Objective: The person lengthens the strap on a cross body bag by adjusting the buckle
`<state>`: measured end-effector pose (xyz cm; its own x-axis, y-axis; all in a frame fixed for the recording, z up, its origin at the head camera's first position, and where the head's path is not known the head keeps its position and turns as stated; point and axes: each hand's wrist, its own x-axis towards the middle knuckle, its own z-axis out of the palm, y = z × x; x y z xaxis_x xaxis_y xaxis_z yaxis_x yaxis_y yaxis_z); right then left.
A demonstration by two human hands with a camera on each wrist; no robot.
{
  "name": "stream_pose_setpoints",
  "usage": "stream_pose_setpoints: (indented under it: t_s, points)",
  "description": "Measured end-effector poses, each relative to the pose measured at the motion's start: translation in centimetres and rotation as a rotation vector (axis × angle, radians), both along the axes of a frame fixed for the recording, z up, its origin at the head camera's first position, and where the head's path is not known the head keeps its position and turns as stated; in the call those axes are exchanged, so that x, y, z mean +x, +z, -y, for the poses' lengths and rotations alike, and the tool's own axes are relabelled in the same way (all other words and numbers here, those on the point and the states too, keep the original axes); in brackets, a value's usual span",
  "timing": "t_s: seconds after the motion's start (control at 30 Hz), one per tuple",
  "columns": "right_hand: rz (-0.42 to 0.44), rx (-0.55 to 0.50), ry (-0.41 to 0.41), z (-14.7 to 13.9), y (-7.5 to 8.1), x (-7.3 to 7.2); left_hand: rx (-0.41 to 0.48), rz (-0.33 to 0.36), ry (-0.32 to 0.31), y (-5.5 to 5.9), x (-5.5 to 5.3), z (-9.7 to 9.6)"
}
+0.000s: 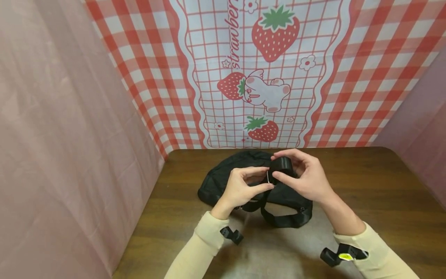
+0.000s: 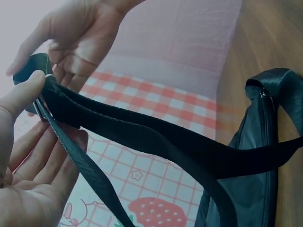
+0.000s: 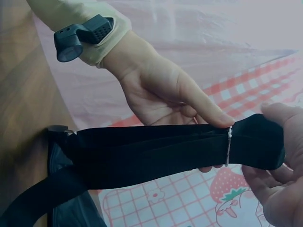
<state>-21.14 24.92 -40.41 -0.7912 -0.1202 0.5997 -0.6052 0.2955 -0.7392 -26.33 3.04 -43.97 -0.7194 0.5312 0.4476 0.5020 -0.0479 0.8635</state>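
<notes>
A black fabric bag (image 1: 223,180) lies on the wooden table, its wide black strap (image 3: 151,153) raised off the tabletop between both hands. A thin metal slider buckle (image 3: 229,146) sits across the strap. My left hand (image 1: 240,186) pinches the strap at this buckle between thumb and fingers. Just beyond the buckle, my right hand (image 1: 306,176) holds the looped end of the strap (image 1: 283,166), thumb on the near side and fingers behind. In the left wrist view, a narrower length of strap (image 2: 90,175) hangs down from the buckle.
Beneath the hands is a brown wooden table (image 1: 366,193). Behind it hangs a red-and-white checked cloth (image 1: 153,58) with strawberry prints. Pink curtains (image 1: 62,116) flank both sides. A loose strap loop (image 1: 289,221) lies at the bag's near edge.
</notes>
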Motion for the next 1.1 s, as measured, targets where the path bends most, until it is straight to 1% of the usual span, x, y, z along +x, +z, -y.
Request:
stream_pose_setpoints:
  t_s: [0.07,0.13,0.27,0.37,0.47,0.53,0.63,0.7,0.8,0.9,1.0,1.1]
  points:
    - [0.029,0.029,-0.011,0.1,-0.1,0.1,0.003,-0.002,-0.002,0.0,0.0,-0.1]
    - [0.037,0.031,-0.023,0.2,-0.1,0.2,0.006,0.002,-0.002,0.0,0.0,-0.2]
    - [-0.006,-0.017,-0.031,0.3,0.0,0.2,0.016,0.015,0.003,0.0,-0.1,-0.2]
    - [-0.023,-0.063,-0.007,0.4,-0.4,0.0,0.062,0.042,0.003,0.1,-0.2,0.0]
    - [0.023,-0.060,0.044,0.6,-1.6,0.0,0.151,0.072,0.000,0.7,-0.3,0.4]
    - [0.067,-0.018,0.069,1.0,-2.7,0.0,0.214,0.086,-0.003,1.2,-0.4,0.7]
    - [0.118,0.052,0.068,1.7,-4.1,-0.1,0.267,0.091,-0.014,1.9,-0.5,1.2]
    - [0.128,0.064,0.053,2.2,-4.6,-0.1,0.285,0.097,-0.028,2.3,-0.5,1.4]
    - [0.113,0.034,0.048,2.5,-4.8,-0.2,0.302,0.110,-0.045,2.6,-0.4,1.6]
    - [0.093,0.008,0.060,2.5,-4.7,-0.1,0.312,0.115,-0.057,2.5,-0.4,1.9]
    - [0.080,0.020,0.062,2.2,-4.7,-0.1,0.334,0.108,-0.063,2.5,-0.5,2.2]
    - [0.070,0.060,0.034,1.7,-4.8,-0.2,0.367,0.092,-0.073,2.5,-0.7,2.6]
